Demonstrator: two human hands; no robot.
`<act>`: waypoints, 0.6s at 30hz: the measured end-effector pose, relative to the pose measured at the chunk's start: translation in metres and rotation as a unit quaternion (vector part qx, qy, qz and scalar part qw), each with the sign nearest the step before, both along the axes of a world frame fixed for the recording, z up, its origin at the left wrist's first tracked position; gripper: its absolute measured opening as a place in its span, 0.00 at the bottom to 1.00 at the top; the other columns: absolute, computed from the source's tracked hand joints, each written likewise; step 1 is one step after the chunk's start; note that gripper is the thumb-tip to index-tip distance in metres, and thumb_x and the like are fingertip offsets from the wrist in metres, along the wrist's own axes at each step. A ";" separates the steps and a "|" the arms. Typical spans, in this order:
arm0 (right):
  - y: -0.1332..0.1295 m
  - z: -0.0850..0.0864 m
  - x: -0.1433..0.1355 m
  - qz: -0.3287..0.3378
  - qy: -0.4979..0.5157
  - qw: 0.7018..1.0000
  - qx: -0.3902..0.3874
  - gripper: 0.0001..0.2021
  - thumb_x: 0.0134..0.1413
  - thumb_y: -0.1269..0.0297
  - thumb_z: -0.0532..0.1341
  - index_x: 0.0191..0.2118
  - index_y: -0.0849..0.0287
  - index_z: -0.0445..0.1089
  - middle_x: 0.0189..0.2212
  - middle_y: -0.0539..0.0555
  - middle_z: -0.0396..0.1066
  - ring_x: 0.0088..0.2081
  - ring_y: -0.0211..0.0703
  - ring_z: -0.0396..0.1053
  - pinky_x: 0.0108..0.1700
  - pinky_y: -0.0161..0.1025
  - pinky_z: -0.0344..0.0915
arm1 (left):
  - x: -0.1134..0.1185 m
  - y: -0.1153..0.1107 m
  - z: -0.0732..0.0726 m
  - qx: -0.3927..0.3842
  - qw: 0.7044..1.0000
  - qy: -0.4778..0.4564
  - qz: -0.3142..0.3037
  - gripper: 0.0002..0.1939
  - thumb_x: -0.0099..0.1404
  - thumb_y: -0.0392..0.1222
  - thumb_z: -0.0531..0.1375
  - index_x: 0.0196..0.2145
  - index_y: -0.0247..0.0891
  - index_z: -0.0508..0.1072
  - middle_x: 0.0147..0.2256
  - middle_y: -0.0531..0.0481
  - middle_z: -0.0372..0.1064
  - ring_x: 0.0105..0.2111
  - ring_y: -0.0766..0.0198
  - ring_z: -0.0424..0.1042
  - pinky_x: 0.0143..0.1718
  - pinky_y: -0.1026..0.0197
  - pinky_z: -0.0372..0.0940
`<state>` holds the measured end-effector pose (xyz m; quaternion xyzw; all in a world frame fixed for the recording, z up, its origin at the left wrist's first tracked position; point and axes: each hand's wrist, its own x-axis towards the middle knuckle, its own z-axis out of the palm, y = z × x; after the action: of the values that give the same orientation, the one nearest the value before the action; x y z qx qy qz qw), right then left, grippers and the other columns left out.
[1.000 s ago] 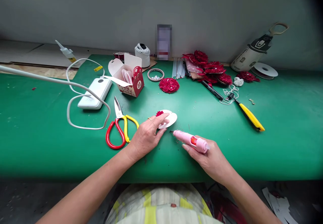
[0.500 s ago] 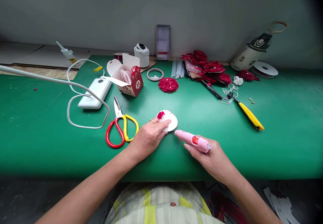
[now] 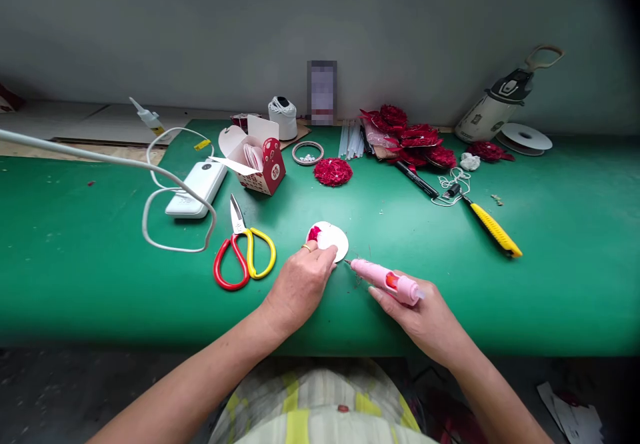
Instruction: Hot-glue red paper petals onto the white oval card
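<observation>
Mostly bare: a round white card-like disc [image 3: 334, 236] with one crinkled red tuft [image 3: 314, 233]

Head view. The disc is at the near centre of a smooth green bench [image 3: 100, 264], gripped along its near side by the left hand [image 3: 301, 283], whose fingers are drawn close together; whether it lies flat or slightly raised cannot be told. The right hand [image 3: 424, 314] is wrapped around a pink pen-shaped plastic glue gun [image 3: 383, 276], its narrow tip just beside the disc's near right edge. As to progress, the tuft sits on the disc's left part, while most of the visible white face is uncovered; compared with the ruffled, wholly red rosette [image 3: 333, 172] farther off, the piece appears at an early stage. At left are steel scissors with glossy red and yellow looped handles [image 3: 249, 254]; beyond, an open red-and-white printed cardboard box [image 3: 273, 171]. Slim translucent rods [image 3: 353, 139] lie at the far side.
</observation>
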<state>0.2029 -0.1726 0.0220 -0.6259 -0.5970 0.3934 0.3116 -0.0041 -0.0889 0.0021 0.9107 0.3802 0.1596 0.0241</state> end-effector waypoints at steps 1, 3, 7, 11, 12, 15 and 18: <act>0.000 -0.001 0.000 0.000 0.005 1.000 0.003 0.13 0.60 0.58 0.59 0.45 0.56 0.77 0.31 0.53 0.77 0.36 0.48 0.75 0.37 0.37 0.70 | 0.000 -0.001 0.000 -0.005 1.000 0.002 0.000 0.05 0.69 0.34 0.54 0.38 0.35 0.70 0.29 0.47 0.70 0.34 0.56 0.68 0.35 0.57 0.67; -0.001 -0.003 0.001 -0.001 0.015 1.000 0.012 0.13 0.60 0.59 0.60 0.46 0.56 0.77 0.32 0.53 0.78 0.38 0.50 0.75 0.40 0.38 0.71 | 0.000 -0.004 -0.002 0.001 1.000 -0.002 -0.007 0.07 0.70 0.33 0.53 0.41 0.34 0.71 0.30 0.47 0.71 0.34 0.55 0.68 0.36 0.56 0.67; 0.000 -0.006 0.001 -0.007 0.028 0.999 0.029 0.14 0.59 0.60 0.61 0.47 0.56 0.78 0.36 0.54 0.79 0.40 0.52 0.76 0.41 0.40 0.72 | -0.007 -0.007 -0.010 0.039 0.997 -0.046 -0.041 0.17 0.69 0.27 0.51 0.53 0.30 0.66 0.34 0.45 0.74 0.35 0.56 0.67 0.39 0.56 0.68; 0.000 -0.008 0.001 -0.021 0.046 0.998 0.035 0.15 0.57 0.61 0.62 0.49 0.56 0.77 0.38 0.54 0.80 0.40 0.53 0.76 0.41 0.41 0.73 | -0.013 -0.007 -0.017 0.047 0.991 -0.091 -0.086 0.22 0.67 0.24 0.50 0.57 0.30 0.64 0.40 0.44 0.76 0.38 0.57 0.68 0.45 0.55 0.68; 0.000 -0.008 0.001 -0.026 0.051 0.998 0.034 0.15 0.57 0.61 0.62 0.49 0.56 0.77 0.39 0.54 0.80 0.40 0.53 0.76 0.41 0.41 0.73 | -0.013 -0.007 -0.017 0.045 0.990 -0.094 -0.093 0.22 0.67 0.24 0.50 0.57 0.29 0.64 0.40 0.44 0.76 0.38 0.57 0.68 0.45 0.55 0.68; 0.000 -0.008 0.000 -0.043 0.068 0.996 0.034 0.15 0.55 0.61 0.64 0.48 0.55 0.78 0.38 0.54 0.80 0.39 0.54 0.77 0.40 0.41 0.73 | -0.013 -0.007 -0.017 0.039 0.990 -0.092 -0.097 0.21 0.66 0.24 0.49 0.56 0.26 0.65 0.37 0.42 0.75 0.37 0.57 0.68 0.42 0.56 0.69; 0.001 -0.007 -0.002 -0.054 0.090 0.994 0.024 0.16 0.54 0.59 0.64 0.48 0.55 0.78 0.37 0.55 0.80 0.39 0.54 0.76 0.38 0.41 0.73 | -0.012 -0.007 -0.015 0.019 0.991 -0.092 -0.099 0.20 0.65 0.23 0.49 0.54 0.25 0.66 0.35 0.42 0.74 0.37 0.56 0.68 0.41 0.56 0.70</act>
<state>0.2008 -0.1721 0.0150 -0.6117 -0.5410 0.4160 0.4000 -0.0158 -0.0955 -0.0125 0.9256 0.2815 0.2464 0.0573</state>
